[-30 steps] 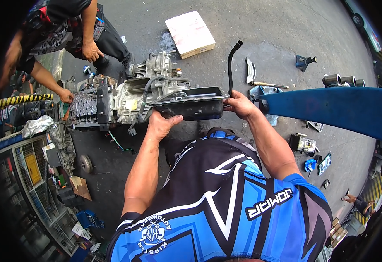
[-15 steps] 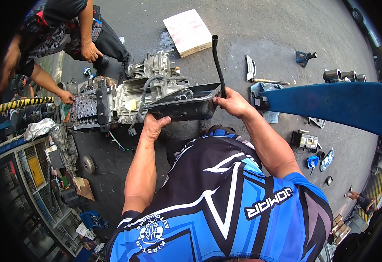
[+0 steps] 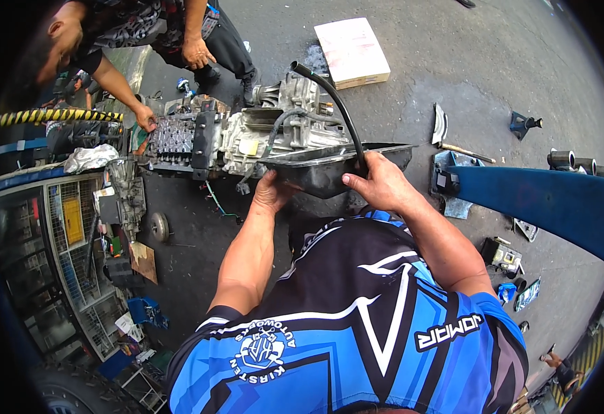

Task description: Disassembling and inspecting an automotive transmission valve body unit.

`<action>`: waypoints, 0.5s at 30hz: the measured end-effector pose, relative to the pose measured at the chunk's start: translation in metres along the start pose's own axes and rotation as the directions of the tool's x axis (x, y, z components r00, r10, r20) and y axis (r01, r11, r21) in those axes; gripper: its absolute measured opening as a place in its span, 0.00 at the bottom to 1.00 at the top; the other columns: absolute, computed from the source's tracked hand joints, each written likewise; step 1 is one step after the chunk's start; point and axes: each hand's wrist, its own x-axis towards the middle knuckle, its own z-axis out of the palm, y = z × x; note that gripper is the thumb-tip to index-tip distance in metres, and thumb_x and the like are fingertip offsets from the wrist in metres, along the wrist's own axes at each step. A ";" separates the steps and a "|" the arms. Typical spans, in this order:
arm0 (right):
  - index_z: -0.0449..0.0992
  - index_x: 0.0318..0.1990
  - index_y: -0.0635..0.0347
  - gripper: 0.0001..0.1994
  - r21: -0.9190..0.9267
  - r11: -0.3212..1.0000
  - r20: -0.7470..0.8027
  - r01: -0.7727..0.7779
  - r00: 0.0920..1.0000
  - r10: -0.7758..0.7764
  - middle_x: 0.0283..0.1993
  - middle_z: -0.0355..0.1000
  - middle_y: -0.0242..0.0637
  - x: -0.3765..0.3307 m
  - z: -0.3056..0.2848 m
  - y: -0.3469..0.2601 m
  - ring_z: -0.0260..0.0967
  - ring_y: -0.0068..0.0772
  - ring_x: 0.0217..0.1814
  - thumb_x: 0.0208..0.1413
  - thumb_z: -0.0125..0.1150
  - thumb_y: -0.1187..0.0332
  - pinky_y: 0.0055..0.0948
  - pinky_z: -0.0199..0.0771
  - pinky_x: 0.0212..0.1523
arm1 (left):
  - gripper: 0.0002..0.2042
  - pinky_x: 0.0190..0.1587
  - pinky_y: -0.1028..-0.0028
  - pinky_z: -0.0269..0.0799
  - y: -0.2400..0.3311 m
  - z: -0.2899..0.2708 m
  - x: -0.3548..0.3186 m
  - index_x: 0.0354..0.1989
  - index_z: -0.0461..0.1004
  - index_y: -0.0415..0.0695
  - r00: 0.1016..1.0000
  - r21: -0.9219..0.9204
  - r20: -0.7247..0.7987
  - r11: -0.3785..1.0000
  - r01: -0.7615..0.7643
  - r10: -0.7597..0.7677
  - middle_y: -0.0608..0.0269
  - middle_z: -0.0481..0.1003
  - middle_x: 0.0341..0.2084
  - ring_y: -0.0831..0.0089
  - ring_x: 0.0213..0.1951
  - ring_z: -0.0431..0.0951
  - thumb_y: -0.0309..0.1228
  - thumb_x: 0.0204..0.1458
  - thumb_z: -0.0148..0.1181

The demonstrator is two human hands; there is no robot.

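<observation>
A black metal oil pan (image 3: 314, 181) is held up in front of me, tilted, between both my hands. A black curved tube (image 3: 342, 107) rises at its near side by my right hand and leans to the left. My left hand (image 3: 274, 191) grips the pan's left end from below, with the fingers hidden beneath it. My right hand (image 3: 379, 182) is closed on the near side of the pan at the foot of the tube. Just beyond the pan lies a silvery gearbox casing (image 3: 246, 148) with a dark hose (image 3: 278, 131) over it.
Left of the casing, a co-worker's hand (image 3: 143, 119) touches the end of a metal engine block (image 3: 174, 143). A white-topped box (image 3: 353, 52) lies on the ground beyond. At right are a blue steel beam (image 3: 536, 196), a hammer (image 3: 466, 152) and a jack stand (image 3: 525, 124).
The oil pan has been turned and tilted, so less of its inside shows. The tube now leans left instead of standing nearly upright. My right hand has come round to the pan's near side.
</observation>
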 end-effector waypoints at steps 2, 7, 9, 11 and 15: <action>0.68 0.40 0.71 0.24 -0.004 1.000 0.004 0.029 1.000 -0.029 0.41 0.68 0.56 -0.001 0.001 -0.005 0.66 0.55 0.46 0.46 0.61 0.55 0.42 0.66 0.46 | 0.37 0.48 0.57 0.67 0.003 -0.001 0.002 0.51 0.67 0.48 1.000 0.050 0.023 0.999 -0.017 0.016 0.62 0.71 0.46 0.59 0.48 0.70 0.48 0.26 0.70; 0.67 0.38 0.73 0.25 -0.071 0.992 0.011 0.105 0.994 -0.104 0.40 0.67 0.59 -0.002 0.003 -0.014 0.66 0.58 0.44 0.46 0.61 0.53 0.44 0.67 0.45 | 0.38 0.52 0.60 0.62 0.001 -0.002 0.003 0.51 0.68 0.50 0.998 -0.058 0.036 0.997 -0.041 0.044 0.65 0.71 0.47 0.61 0.51 0.67 0.47 0.23 0.71; 0.67 0.38 0.73 0.26 -0.095 0.988 0.013 0.119 0.993 -0.118 0.40 0.67 0.59 -0.002 0.004 -0.015 0.66 0.59 0.44 0.46 0.61 0.53 0.44 0.67 0.45 | 0.39 0.53 0.60 0.62 0.001 -0.003 0.002 0.51 0.68 0.50 0.999 -0.070 0.026 0.997 -0.027 0.029 0.66 0.71 0.47 0.62 0.51 0.67 0.47 0.22 0.71; 0.67 0.37 0.73 0.26 -0.133 0.980 -0.002 0.145 0.989 -0.147 0.40 0.67 0.59 -0.001 0.005 -0.015 0.66 0.59 0.44 0.47 0.61 0.53 0.44 0.67 0.44 | 0.41 0.54 0.60 0.61 0.002 -0.001 0.003 0.51 0.67 0.51 0.997 -0.073 0.047 0.995 -0.061 0.065 0.66 0.70 0.47 0.62 0.52 0.67 0.48 0.20 0.72; 0.67 0.37 0.74 0.26 -0.140 0.977 -0.019 0.162 0.986 -0.166 0.40 0.67 0.59 -0.002 0.006 -0.016 0.67 0.59 0.43 0.47 0.60 0.52 0.44 0.67 0.43 | 0.42 0.55 0.61 0.61 0.003 0.007 0.002 0.52 0.67 0.51 0.996 -0.050 0.041 0.996 -0.078 0.080 0.65 0.70 0.47 0.62 0.52 0.67 0.48 0.19 0.72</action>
